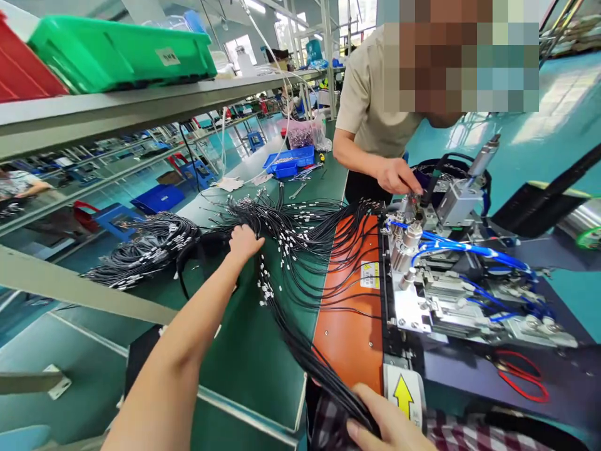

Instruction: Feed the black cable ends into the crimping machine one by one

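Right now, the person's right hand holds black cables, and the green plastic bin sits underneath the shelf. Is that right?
Not quite: the head view shows the green plastic bin on top of the shelf. The right hand does hold black cables.

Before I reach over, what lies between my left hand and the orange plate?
In the head view, black cables fan across the green tabletop between your left hand and the orange plate.

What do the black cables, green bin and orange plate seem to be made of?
Black cables: probably flexible plastic or rubber sheathing, suggested by their smooth sheen and easy curves.
Green bin: likely moulded plastic, glossy, with a rounded rim and even colour.
Orange plate: smooth sheet with screw heads; resin board or painted metal, can't tell.
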The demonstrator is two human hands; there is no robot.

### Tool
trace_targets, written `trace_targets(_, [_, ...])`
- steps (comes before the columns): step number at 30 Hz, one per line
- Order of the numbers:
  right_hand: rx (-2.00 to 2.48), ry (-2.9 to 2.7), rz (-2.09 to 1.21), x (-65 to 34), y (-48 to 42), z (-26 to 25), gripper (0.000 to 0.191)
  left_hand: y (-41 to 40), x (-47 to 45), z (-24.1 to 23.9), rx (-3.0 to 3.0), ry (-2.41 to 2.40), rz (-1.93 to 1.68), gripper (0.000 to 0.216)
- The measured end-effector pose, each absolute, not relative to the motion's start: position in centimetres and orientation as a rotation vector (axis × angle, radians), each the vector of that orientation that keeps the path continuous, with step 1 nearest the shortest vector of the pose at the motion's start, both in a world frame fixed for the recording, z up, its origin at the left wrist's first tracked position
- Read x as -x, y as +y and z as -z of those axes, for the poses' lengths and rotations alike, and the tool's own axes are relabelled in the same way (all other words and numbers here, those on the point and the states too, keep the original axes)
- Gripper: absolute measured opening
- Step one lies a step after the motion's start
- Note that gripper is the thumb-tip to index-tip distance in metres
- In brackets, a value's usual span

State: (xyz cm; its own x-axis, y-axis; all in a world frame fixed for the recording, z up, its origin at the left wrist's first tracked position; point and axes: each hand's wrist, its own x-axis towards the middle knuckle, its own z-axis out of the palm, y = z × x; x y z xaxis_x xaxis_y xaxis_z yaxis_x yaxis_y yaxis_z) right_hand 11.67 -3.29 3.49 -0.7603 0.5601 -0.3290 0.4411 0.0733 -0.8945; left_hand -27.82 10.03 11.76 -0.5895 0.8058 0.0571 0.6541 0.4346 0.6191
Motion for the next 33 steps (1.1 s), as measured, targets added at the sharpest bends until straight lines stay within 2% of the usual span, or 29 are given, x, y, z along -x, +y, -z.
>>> trace_targets(4, [1.106,-1.754,-2.144,-11.7,-3.2,-3.4,0.009,5.1,17.9,-9.4,-1.694,2.118,-0.721,0.015])
trace_targets(7, [1.104,-1.632,-2.198,-10.5,-2.9,-3.6,0.009,-0.3,12.1,-7.5,-2.209,1.401,-0.390,0.026])
trace_targets(8, [1.098,-1.639,-2.178,-9.8,-2.7,-3.5,0.010,-1.7,11.2,-6.8,-2.305,1.360,-0.348,0.030])
trace_targets(12, [1.017,-1.676,-2.242,-6.7,-2.3,-3.5,0.012,-4.6,12.1,-3.9,-2.522,1.664,-0.279,0.048])
trace_targets(15, [0.959,-1.763,-2.234,-7.2,-2.8,-3.9,0.032,-5.4,14.2,-3.5,-2.576,1.633,-0.235,0.046])
trace_targets(19, [0.900,-2.069,-1.964,-11.0,-4.4,-3.9,0.035,-7.2,14.8,-3.6,-2.514,1.617,-0.161,0.038])
trace_targets(24, [0.841,-2.129,-2.041,-10.5,-6.0,-2.4,0.043,-8.4,16.6,-2.1,-2.600,1.721,-0.238,0.041])
trace_targets(29, [0.837,-2.146,-1.751,-5.9,-5.0,-2.6,0.038,-6.5,20.3,-1.9,-2.572,1.945,-0.384,0.043])
trace_targets(33, [0.845,-2.266,-1.509,-7.1,-4.2,-3.3,0.048,-5.8,19.5,-1.9,-2.518,1.944,-0.353,0.035])
